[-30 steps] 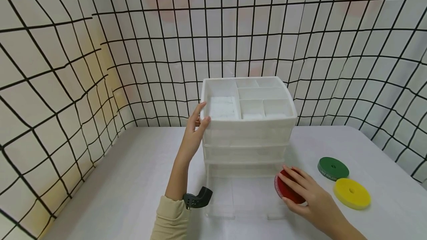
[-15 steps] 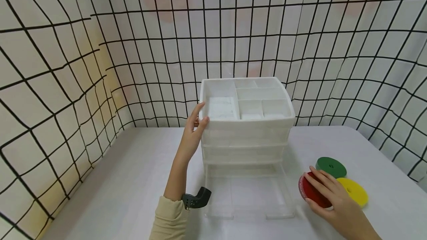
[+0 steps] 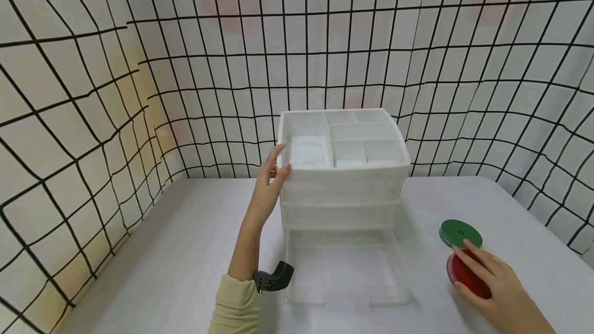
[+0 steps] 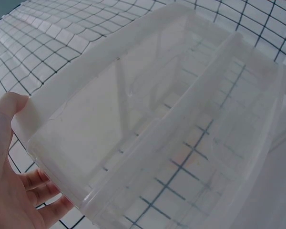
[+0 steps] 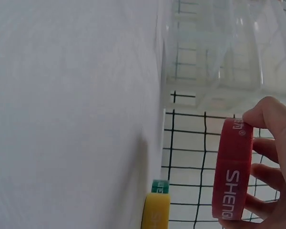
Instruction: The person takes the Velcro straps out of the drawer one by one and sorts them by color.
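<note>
A white desktop drawer organizer (image 3: pixel 343 187) with a divided top tray stands ahead of me. My left hand (image 3: pixel 269 184) grips its upper left edge, thumb on the front and fingers round the side. The see-through lowest section (image 3: pixel 348 267) shows no contents. To the right, my right hand (image 3: pixel 501 285) holds a red disc (image 3: pixel 466 278) by its rim. White lettering on that rim shows in the right wrist view, where the red disc (image 5: pixel 232 169) hangs above the table. A green disc (image 3: pixel 460 232) lies just beyond; a yellow disc (image 5: pixel 156 212) is mostly hidden behind the hand in the head view.
The white table (image 3: pixel 185 251) extends on both sides of the organizer. Black wire mesh (image 3: pixel 325 35) over white sheeting encloses the left, back and right. A dark strap device (image 3: pixel 276 276) sits on my left wrist.
My right hand has carried the red disc rightward, from in front of the organizer's lowest section to beside the green and yellow discs. The left hand stays at the organizer's edge.
</note>
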